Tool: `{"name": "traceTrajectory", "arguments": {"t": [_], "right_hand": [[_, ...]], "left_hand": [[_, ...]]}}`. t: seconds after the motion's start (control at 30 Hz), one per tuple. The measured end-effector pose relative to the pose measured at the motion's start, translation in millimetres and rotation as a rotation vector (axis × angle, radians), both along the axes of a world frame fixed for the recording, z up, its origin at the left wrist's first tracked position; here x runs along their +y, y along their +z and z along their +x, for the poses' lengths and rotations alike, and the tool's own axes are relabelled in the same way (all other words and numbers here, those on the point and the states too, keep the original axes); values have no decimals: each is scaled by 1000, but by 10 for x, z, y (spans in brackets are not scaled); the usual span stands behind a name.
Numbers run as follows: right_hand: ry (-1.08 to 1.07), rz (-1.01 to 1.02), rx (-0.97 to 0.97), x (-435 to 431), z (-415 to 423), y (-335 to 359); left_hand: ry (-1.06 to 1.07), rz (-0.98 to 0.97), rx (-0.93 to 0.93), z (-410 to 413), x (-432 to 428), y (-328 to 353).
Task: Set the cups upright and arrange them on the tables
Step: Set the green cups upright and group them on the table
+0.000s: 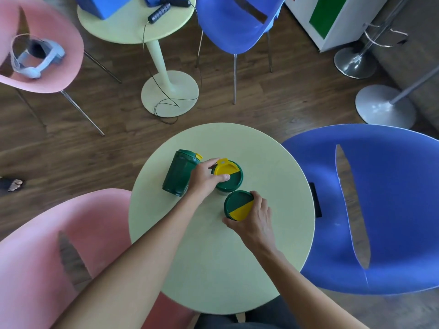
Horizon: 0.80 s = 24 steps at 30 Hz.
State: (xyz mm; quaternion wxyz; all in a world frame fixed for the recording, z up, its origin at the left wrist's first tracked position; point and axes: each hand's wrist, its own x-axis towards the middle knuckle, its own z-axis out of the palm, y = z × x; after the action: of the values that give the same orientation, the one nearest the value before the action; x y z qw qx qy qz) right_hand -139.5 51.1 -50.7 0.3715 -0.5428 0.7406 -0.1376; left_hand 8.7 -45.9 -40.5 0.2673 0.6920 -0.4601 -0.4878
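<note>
Gripping two upright lidded cups: left hand on far cup, right hand on near cup.

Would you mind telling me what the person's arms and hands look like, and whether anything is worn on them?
Both arms are bare from the frame's edge down to the wrists: no sleeves show. The left hand and right hand are bare too, with no gloves, rings, watch or bracelets visible. No markings, straps or cables appear on either arm. The fingernails look short and unpainted.
</note>
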Motion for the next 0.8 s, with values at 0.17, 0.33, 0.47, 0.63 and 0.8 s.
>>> {"name": "traceTrajectory", "arguments": {"t": [0.17, 0.33, 0.47, 0.63, 0.8], "right_hand": [[-32, -17, -10, 0, 0, 5], [-18, -16, -20, 27, 4, 25], [-7, -9, -9, 68, 79, 22], [-49, -4, -5, 114, 146, 5], [-65, -12, -29, 143, 180, -8]], "left_hand": [[4, 3, 21, -4, 14, 5], [13, 7, 20, 2, 12, -20], [11, 8, 10, -2, 11, -33], [6, 4, 6, 1, 18, -45], [-6, -7, 8, 3, 48, -83]]}}
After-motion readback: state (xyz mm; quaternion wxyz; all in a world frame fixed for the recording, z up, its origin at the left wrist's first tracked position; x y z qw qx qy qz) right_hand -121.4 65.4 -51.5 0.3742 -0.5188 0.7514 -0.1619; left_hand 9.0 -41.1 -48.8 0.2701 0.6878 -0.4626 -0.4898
